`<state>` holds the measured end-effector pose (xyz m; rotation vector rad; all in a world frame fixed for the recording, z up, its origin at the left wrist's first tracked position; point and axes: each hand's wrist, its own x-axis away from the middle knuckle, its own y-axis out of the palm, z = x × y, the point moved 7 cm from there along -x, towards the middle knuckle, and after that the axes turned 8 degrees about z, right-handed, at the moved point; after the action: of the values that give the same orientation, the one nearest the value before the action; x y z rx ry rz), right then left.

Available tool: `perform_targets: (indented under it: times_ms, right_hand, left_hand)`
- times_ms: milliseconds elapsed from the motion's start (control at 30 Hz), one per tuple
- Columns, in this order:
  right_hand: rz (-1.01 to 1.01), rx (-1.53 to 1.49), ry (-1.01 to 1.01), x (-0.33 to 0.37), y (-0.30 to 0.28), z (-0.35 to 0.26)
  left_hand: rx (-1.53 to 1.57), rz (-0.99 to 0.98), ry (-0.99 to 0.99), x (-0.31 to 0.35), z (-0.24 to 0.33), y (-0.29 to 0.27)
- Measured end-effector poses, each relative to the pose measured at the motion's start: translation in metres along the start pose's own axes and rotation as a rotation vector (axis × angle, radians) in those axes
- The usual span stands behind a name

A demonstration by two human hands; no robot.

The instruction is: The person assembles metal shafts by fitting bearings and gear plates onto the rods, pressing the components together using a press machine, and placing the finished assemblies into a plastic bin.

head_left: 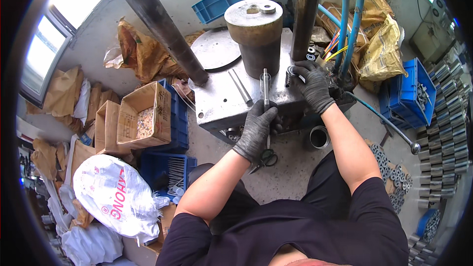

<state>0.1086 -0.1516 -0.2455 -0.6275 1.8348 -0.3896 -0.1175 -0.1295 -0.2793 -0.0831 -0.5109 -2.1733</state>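
Note:
My gloved left hand [257, 127] is closed round a slim metal rod [266, 86], which stands up past my fingers at the front edge of the steel press table [217, 99]. To the right, my gloved right hand [315, 84] has its fingers curled over a short, shiny metal cylindrical piece [289, 73] on the table top. Two loose rods [240, 86] lie side by side left of my left hand. Behind them stands a thick metal cylinder [259, 54] with a wider round cap, and a small metal ring [267, 9] rests on that cap.
Dark columns [160, 27] rise at either side of the table. Blue hoses [352, 24] hang at the right, above a ball-ended lever [415, 148]. Scissors [267, 158] show below my left hand. Cardboard boxes [160, 113] and a blue crate [189, 165] of rods stand left.

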Motion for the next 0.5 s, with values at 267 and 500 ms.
perform_targets:
  times_ms: [267, 500]
  right_hand:
    - [0.045, -0.853, 0.795, 0.020, -0.003, 0.021]
    - [-0.040, -1.371, 1.027, 0.028, -0.011, -0.024]
  left_hand:
    - [-0.023, -0.026, -0.079, -0.008, -0.017, 0.001]
    - [-0.222, -0.082, -0.003, -0.011, -0.024, 0.014]
